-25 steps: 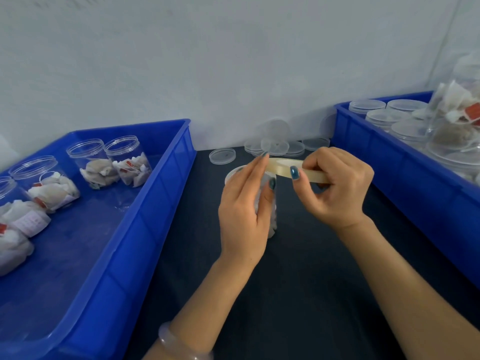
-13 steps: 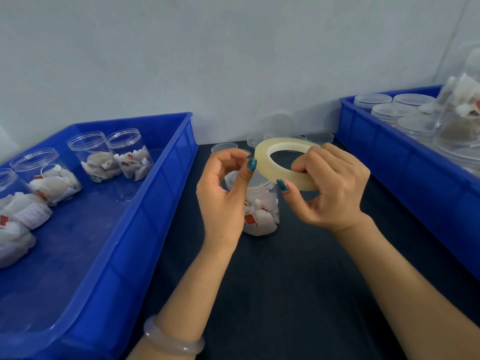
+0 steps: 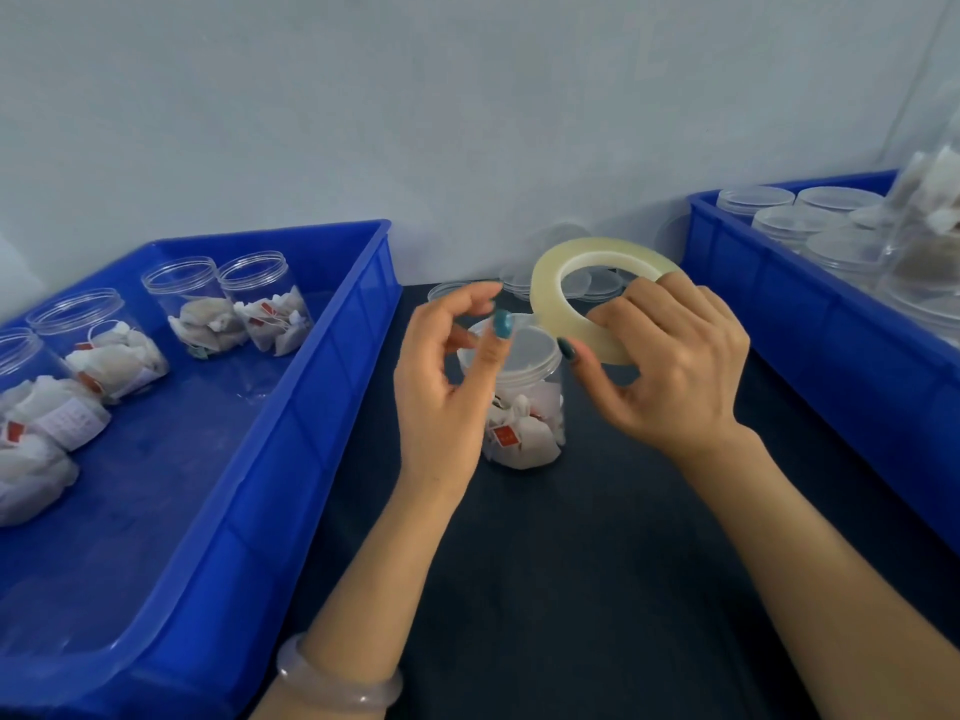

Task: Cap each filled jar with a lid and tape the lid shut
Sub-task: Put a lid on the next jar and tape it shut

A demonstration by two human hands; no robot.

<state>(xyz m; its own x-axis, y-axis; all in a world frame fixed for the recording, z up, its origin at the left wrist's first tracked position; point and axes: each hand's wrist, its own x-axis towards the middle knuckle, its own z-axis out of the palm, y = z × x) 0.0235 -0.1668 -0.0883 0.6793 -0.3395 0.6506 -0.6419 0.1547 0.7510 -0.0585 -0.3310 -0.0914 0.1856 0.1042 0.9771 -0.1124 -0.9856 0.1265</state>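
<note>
1. Left hand (image 3: pixel 447 387) is raised at 9 o'clock of the right, fingers loosely curled, thumb upright, nothing seen in it.
2. Right hand (image 3: pixel 670 366) grips a tape roll (image 3: pixel 546 285), which juts toward 11 o'clock.
3. Both forearms enter from 6 o'clock.

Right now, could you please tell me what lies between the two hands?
In the head view, the lidded jar stands between the left hand and the right hand, which grips the tape roll.
</note>
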